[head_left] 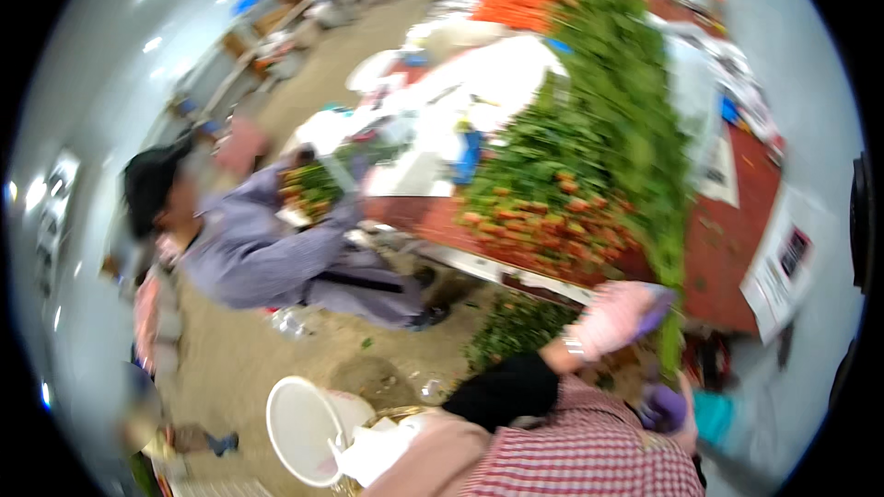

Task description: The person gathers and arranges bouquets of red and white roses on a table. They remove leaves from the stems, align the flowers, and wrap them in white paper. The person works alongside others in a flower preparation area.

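Densely, long leafy green stems (649,147) lined the red counter (732,258).
They narrowed near the left hand (617,316) and right hand (670,408), whose grips, through blur, I couldn't tell.

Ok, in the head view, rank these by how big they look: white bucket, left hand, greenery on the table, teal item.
1. Greenery, by far
2. White bucket
3. Left hand
4. Teal item, blurred

Apparent size only; nearness to the camera differs.

Leafy stems (635,101) green; blooms (543,232) orange; worktop (723,262) reddish brown; gloves (615,308) pink and purple; checked garment (589,456) red and white.
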Demonstrator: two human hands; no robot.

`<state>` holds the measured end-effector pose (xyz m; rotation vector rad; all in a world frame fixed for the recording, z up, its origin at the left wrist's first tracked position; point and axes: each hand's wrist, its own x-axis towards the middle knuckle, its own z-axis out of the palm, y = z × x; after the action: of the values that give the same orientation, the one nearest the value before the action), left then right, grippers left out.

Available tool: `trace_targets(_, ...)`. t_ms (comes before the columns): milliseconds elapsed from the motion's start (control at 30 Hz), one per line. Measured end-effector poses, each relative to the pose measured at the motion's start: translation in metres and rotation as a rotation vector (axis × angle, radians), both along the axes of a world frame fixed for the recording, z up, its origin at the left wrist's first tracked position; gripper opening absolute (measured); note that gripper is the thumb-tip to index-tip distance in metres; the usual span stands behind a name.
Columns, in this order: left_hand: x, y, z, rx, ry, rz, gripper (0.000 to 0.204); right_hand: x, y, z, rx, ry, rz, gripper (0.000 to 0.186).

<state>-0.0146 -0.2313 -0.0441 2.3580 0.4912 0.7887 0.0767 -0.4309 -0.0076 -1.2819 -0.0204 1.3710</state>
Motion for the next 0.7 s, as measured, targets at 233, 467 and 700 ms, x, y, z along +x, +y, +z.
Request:
trace_targets(233, -0.063, -0.017, -0.007, -0.120, 0.610, -0.248, 0.020, 0.035, 0.001, -0.080, 0.530, 0.812, 0.236, 0.028)
trace_targets(467, -0.064, 0.016, -0.040, -0.327, 0.380, 0.191, 0.046, 0.040, -0.004, -0.097, 0.132, 0.405, 0.301, 0.038)
trace_targets(700, 0.037, 0.059, -0.100, -0.794, 0.200, 0.433, 0.052, 0.023, 0.007, -0.083, -0.010, -0.147, 0.339, 0.042)
